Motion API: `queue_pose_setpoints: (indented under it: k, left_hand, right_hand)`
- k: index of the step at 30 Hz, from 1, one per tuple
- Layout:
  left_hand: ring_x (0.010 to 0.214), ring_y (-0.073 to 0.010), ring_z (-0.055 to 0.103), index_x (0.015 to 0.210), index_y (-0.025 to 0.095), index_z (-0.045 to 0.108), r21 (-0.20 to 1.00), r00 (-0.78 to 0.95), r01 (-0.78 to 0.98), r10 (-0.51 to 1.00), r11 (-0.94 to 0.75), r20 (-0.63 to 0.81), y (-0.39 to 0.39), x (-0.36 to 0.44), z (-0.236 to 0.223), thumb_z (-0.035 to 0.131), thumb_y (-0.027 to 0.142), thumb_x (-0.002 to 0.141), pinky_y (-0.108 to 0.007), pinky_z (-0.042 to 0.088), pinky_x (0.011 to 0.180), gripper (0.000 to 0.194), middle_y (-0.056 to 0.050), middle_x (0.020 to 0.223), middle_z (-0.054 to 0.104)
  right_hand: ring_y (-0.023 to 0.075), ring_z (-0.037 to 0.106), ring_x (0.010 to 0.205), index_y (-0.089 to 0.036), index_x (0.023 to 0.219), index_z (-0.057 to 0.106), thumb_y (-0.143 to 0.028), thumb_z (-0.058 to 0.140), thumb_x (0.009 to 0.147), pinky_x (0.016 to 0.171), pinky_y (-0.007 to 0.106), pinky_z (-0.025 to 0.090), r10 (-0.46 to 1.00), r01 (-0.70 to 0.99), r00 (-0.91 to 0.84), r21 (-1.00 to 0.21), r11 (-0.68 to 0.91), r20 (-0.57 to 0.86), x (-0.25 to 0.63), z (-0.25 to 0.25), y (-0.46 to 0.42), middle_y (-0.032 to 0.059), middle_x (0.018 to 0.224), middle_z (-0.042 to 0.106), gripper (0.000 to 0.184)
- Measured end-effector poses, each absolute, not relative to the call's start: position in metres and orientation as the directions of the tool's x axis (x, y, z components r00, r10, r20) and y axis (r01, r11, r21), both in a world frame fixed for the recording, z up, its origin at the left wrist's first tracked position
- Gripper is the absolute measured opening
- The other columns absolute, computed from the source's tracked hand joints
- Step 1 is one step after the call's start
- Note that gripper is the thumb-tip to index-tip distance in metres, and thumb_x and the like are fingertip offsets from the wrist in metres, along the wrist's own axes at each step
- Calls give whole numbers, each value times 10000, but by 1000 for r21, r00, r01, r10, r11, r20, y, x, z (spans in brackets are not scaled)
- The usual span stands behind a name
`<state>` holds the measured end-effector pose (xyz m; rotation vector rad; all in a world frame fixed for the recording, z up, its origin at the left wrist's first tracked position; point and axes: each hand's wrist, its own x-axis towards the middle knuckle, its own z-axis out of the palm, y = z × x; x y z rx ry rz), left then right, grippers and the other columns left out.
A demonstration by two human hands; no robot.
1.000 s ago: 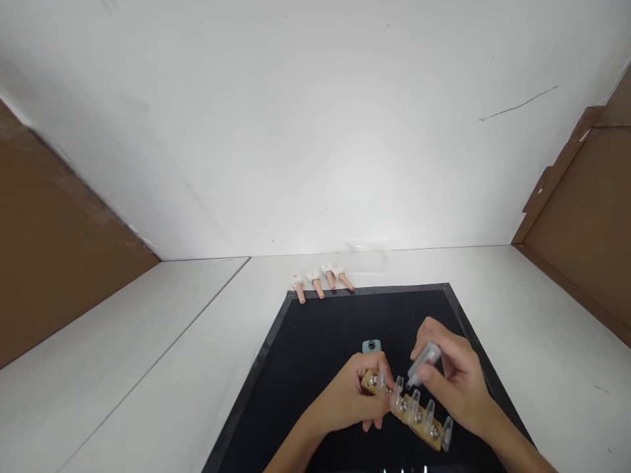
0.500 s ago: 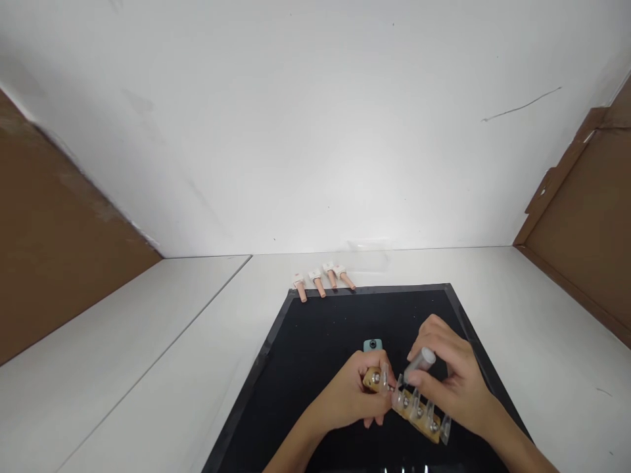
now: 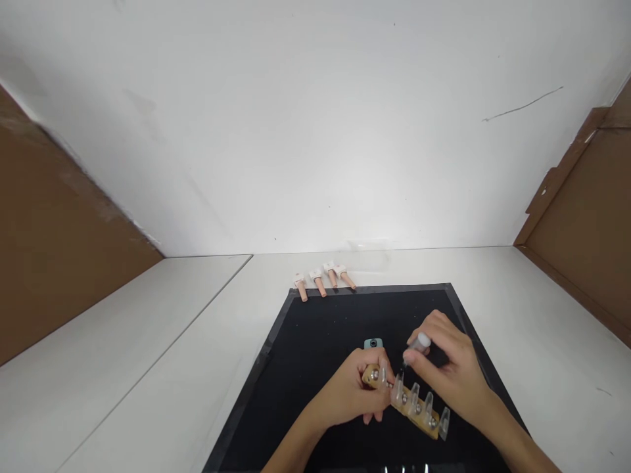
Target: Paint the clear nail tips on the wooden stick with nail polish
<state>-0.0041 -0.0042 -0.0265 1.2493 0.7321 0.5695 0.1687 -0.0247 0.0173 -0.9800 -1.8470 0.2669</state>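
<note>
My left hand point(image 3: 352, 387) grips a wooden bar point(image 3: 411, 410) that carries a row of clear false nail tips point(image 3: 415, 394) on round metal studs. The bar slants down to the right, and my fingers wrap around its left part. My right hand point(image 3: 451, 368) pinches a nail polish brush by its grey handle point(image 3: 419, 345). The brush's thin dark end points down, close above a nail tip near my left fingers; whether it touches cannot be made out. Just beyond my left hand stands a small teal bottle point(image 3: 373, 343) with a dark round opening, partly hidden by the hand.
Several small items with white blocks and pinkish stems, resembling nail polish bottles point(image 3: 318, 282), lie at the back edge of the black mat point(image 3: 315, 341). Behind them is a clear plastic piece point(image 3: 367, 256). A white wall point(image 3: 315, 131) and brown side panels point(image 3: 59, 230) enclose the white table.
The brush handle has risen slightly and shifted left in my right hand, so the nail tips below show more plainly. My left hand and the bar stay almost still.
</note>
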Motion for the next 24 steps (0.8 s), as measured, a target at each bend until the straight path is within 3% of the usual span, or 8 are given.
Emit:
queue_pose_setpoints:
  k: [3, 6, 11, 15, 19, 24]
  left_hand:
    - [296, -27, 421, 644, 170, 486, 974, 643, 2, 746, 227, -175, -4, -5, -27, 617, 144, 584, -99, 310, 285, 146, 95, 401, 510]
    - [292, -28, 415, 651, 171, 484, 971, 613, 9, 766, 239, -194, -4, -5, -27, 633, 155, 589, -100, 306, 281, 163, 98, 394, 507]
    - [279, -21, 393, 650, 173, 484, 965, 584, -3, 784, 261, -210, -4, -5, -26, 651, 167, 588, -102, 278, 281, 179, 102, 384, 504]
    - [272, -22, 385, 650, 174, 483, 967, 589, 6, 780, 254, -209, -3, -5, -25, 654, 171, 594, -107, 271, 283, 180, 100, 377, 508]
    - [281, -26, 398, 653, 175, 483, 969, 599, 12, 774, 247, -205, -4, -4, -24, 649, 170, 597, -108, 274, 291, 175, 101, 385, 505]
    - [282, -34, 397, 668, 176, 492, 972, 605, 26, 771, 232, -200, -5, -3, -23, 629, 142, 599, -116, 282, 294, 158, 101, 383, 507]
  right_hand:
    - [158, 519, 562, -217, 815, 637, -246, 574, 871, 507, 268, 417, 795, 401, -29, -722, 564, 606, 171, 13, -25, -8, 614, 543, 89]
    - [156, 565, 603, -248, 927, 670, -362, 574, 890, 559, 267, 469, 869, 166, -45, -854, 493, 493, 173, 10, -27, 5, 697, 591, 153]
    - [141, 495, 542, -252, 838, 660, -495, 597, 848, 521, 262, 448, 914, -97, -40, -912, 399, 404, 175, 9, -24, -15, 629, 528, 251]
    - [145, 441, 562, -227, 631, 570, -514, 600, 836, 521, 254, 411, 905, -90, -35, -903, 419, 423, 175, 10, -22, -22, 588, 466, 354]
    - [139, 455, 578, -234, 724, 599, -478, 629, 829, 510, 239, 407, 926, -48, -64, -928, 370, 372, 175, 10, -24, -17, 653, 495, 267]
    - [119, 418, 534, -219, 693, 575, -468, 600, 847, 493, 235, 392, 911, 13, -260, -942, 335, 320, 174, 14, -27, -36, 619, 436, 294]
